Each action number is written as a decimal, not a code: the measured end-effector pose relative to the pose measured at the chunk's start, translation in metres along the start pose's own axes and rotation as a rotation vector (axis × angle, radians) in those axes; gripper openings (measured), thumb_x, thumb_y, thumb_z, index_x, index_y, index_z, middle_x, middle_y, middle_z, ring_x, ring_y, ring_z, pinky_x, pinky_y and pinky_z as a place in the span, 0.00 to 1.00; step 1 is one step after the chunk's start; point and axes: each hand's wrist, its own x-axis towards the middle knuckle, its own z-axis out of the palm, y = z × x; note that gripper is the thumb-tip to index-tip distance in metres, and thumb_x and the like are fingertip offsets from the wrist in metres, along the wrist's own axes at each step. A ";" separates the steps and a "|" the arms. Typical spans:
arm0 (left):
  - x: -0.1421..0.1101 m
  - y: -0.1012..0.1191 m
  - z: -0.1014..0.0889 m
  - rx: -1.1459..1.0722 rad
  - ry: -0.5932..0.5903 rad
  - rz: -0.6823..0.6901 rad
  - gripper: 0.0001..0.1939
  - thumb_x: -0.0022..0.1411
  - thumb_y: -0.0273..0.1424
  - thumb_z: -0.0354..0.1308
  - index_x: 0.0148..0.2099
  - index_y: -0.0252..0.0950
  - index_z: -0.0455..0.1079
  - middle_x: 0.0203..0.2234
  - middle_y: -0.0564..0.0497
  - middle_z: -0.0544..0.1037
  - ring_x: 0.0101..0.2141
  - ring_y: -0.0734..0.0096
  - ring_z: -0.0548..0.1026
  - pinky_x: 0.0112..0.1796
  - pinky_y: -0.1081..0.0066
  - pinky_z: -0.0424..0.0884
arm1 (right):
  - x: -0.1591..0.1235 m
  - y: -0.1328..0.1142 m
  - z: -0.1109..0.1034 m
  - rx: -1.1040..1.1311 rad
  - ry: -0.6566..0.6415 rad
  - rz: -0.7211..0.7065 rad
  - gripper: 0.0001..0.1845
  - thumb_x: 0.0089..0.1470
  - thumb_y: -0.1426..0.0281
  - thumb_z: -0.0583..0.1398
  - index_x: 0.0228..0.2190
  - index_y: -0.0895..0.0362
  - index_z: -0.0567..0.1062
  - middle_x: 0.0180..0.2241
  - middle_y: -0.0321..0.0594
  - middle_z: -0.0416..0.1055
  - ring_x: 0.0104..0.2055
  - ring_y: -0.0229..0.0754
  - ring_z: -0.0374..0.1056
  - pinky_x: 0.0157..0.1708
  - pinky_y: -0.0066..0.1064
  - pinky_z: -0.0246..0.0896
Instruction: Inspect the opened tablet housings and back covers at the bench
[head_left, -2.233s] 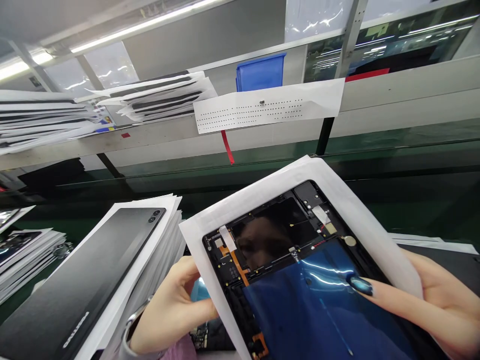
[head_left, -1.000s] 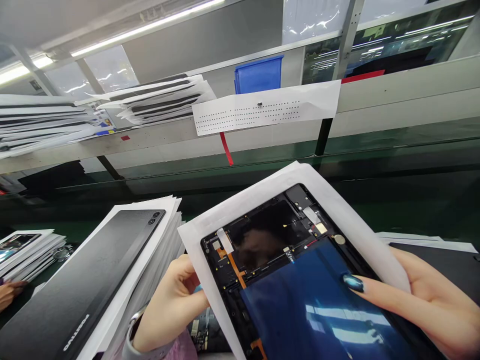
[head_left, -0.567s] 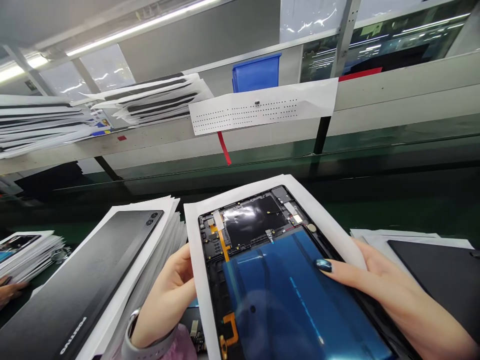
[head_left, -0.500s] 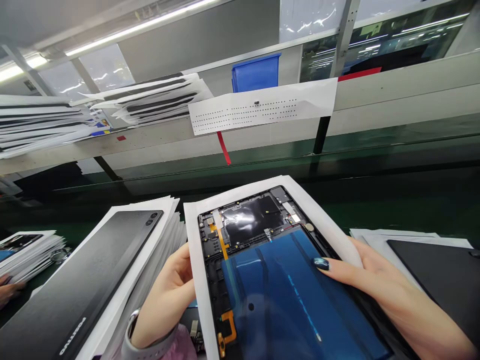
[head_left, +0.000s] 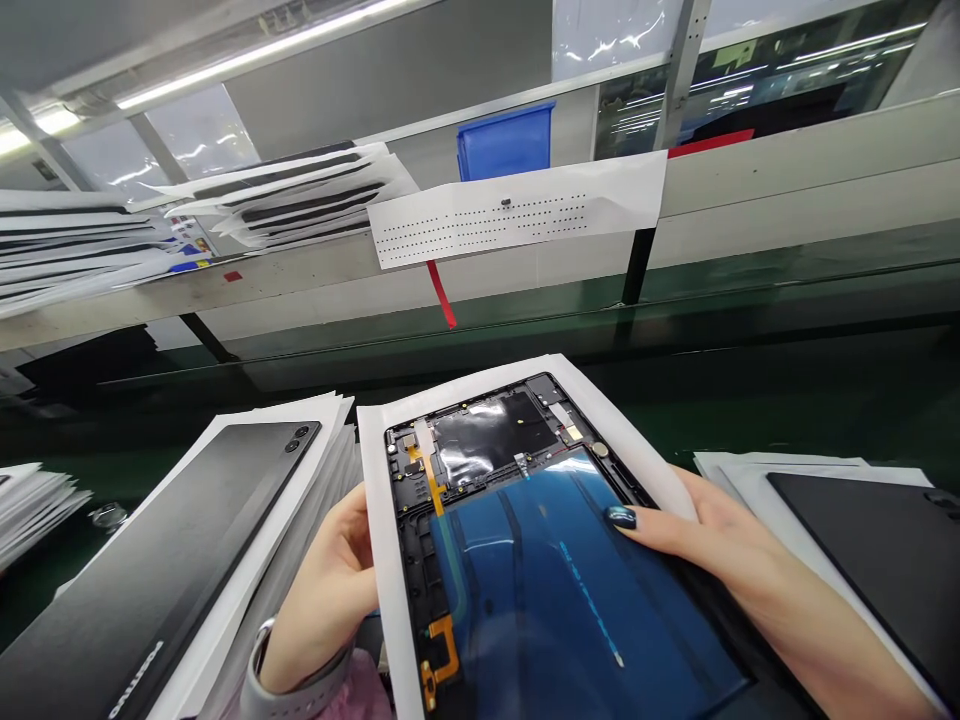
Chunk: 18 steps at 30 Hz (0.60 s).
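Observation:
Between my two hands is an opened tablet (head_left: 540, 560), tilted up, its blue battery, black shielding film and orange flex cables showing. A white foam sheet (head_left: 386, 560) lies under it and sticks out around its edges. My left hand (head_left: 330, 580) grips the sheet's left edge, its fingertips hidden behind. On the right side, my right hand (head_left: 705, 530) holds sheet and tablet, its dark-nailed thumb resting on the battery and its other fingers out of sight underneath.
At left, a dark tablet back cover (head_left: 202, 540) with two lenses tops a stack of white sheets (head_left: 315, 480). Another dark cover (head_left: 870, 560) lies on sheets at right. Layered sheets (head_left: 315, 195) and a blue bin (head_left: 504, 142) sit along the shelf (head_left: 810, 170) ahead.
The tablet and both hands have shifted slightly left in view. At the far left, another person's hand and the open tablet on the sheets there have gone out of view.

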 end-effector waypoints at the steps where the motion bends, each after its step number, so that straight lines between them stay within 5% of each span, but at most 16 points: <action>1: 0.000 0.000 0.000 0.008 0.008 -0.001 0.31 0.31 0.21 0.79 0.42 0.42 0.82 0.36 0.51 0.86 0.42 0.51 0.82 0.40 0.69 0.79 | 0.000 0.000 -0.001 -0.009 -0.007 -0.002 0.12 0.53 0.72 0.67 0.41 0.54 0.84 0.31 0.41 0.84 0.34 0.48 0.82 0.34 0.30 0.78; 9: -0.006 0.000 -0.002 0.054 0.112 -0.108 0.35 0.23 0.19 0.79 0.39 0.48 0.81 0.35 0.55 0.87 0.41 0.46 0.82 0.36 0.64 0.81 | 0.008 0.005 -0.013 -0.029 -0.070 -0.051 0.23 0.43 0.65 0.75 0.43 0.54 0.83 0.33 0.39 0.84 0.34 0.45 0.80 0.34 0.26 0.74; 18: -0.011 0.002 0.002 0.065 0.170 -0.183 0.47 0.18 0.21 0.79 0.47 0.53 0.78 0.40 0.57 0.87 0.46 0.41 0.81 0.36 0.63 0.82 | 0.010 0.003 -0.014 -0.034 -0.113 -0.095 0.23 0.40 0.64 0.76 0.41 0.54 0.84 0.29 0.36 0.82 0.30 0.39 0.78 0.34 0.25 0.72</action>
